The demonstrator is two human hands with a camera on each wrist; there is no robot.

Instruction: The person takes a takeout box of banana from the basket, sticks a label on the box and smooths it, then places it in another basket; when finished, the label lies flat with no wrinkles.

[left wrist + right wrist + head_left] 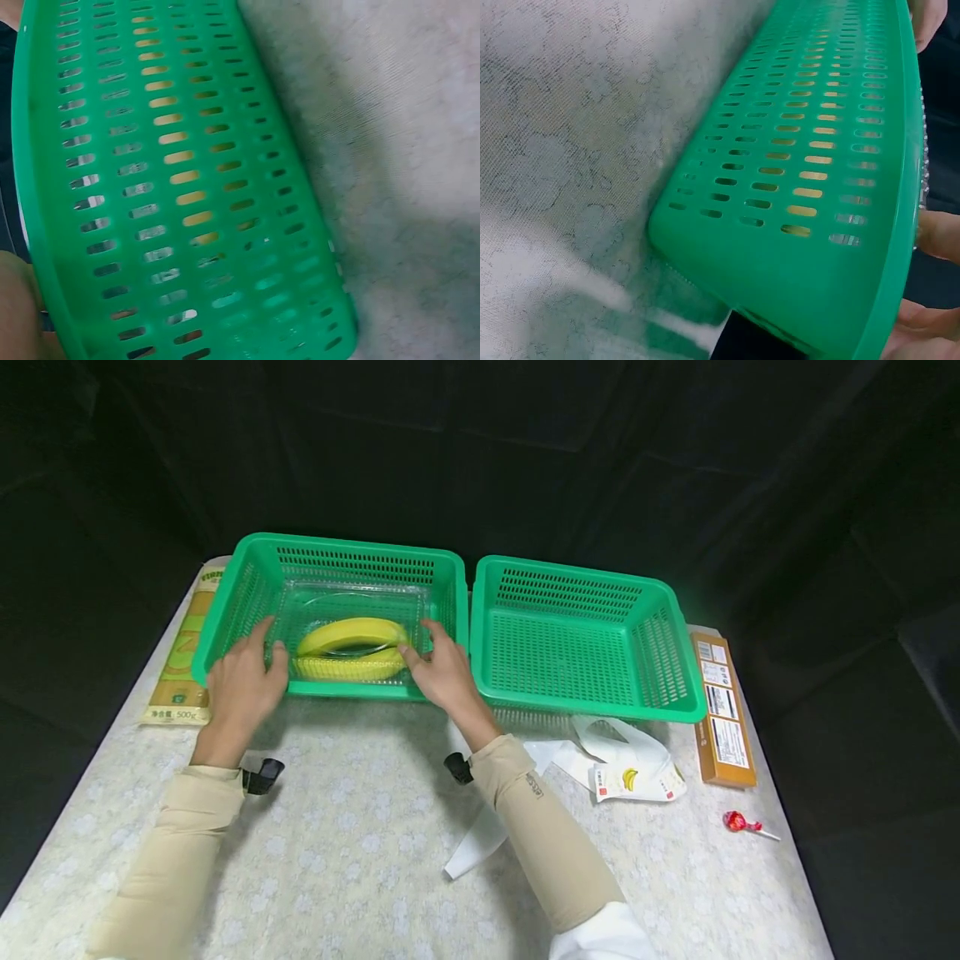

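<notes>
Two yellow bananas (352,632) lie in a clear plastic container (356,591) inside the left green basket (352,545). My left hand (243,681) reaches over that basket's front left rim, its thumb and forefinger spread beside the container's left end. At the other end is my right hand (446,672), thumb and forefinger apart near the container's right edge; whether they touch it I cannot tell. In both wrist views the basket's slotted wall (180,180) hides most of the bananas and container, with yellow showing through the slots.
A second green basket (555,652) stands at the right. Beyond it are an orange box (723,710) and a red lollipop (737,822). A white strip with a banana-printed packet (637,782) lies in front. A 500g bag (180,668) lies left.
</notes>
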